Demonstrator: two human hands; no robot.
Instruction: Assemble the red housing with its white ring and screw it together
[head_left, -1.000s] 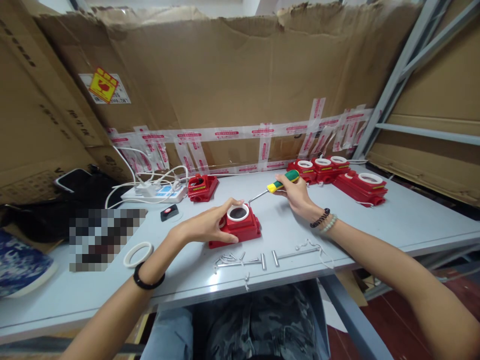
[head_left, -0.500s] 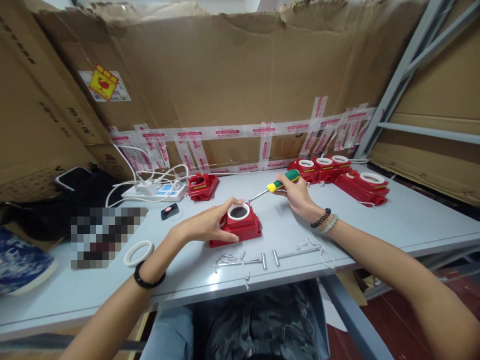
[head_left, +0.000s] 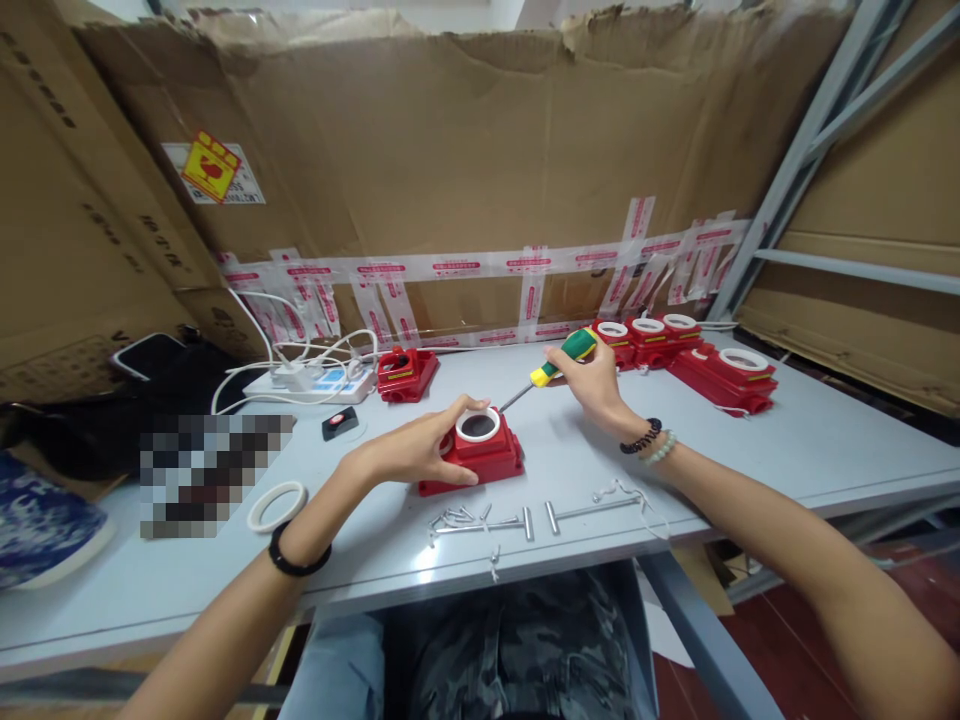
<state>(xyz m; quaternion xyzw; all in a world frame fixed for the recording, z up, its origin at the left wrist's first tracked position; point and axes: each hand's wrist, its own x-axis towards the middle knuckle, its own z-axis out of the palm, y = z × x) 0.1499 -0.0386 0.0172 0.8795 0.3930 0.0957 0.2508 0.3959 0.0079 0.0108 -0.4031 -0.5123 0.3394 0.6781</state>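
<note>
On the table before me sits a red box-shaped housing (head_left: 489,465) with a white ring (head_left: 478,425) around the dark round opening on its top. My left hand (head_left: 420,445) grips its left side, fingers behind and thumb at the front. In my right hand (head_left: 592,378) is a screwdriver (head_left: 574,348) with a green and yellow handle, held tilted. Its metal tip reaches the housing's rear right edge by the ring; what it touches there is too small to make out. Small screws (head_left: 459,515) and a T-shaped metal bar (head_left: 527,524) lie in front of the housing.
Another T-shaped bar (head_left: 553,517) with string lies at front right. Several red housings (head_left: 720,380) stand at back right, one red part (head_left: 405,374) at back left. A power strip (head_left: 315,385) with cables, a loose white ring (head_left: 277,506) and a small black object (head_left: 340,423) are left.
My right hand and the screwdriver handle have shifted slightly left, with the tip still at the housing's rear right edge. My left hand and the housing stay in place.
</note>
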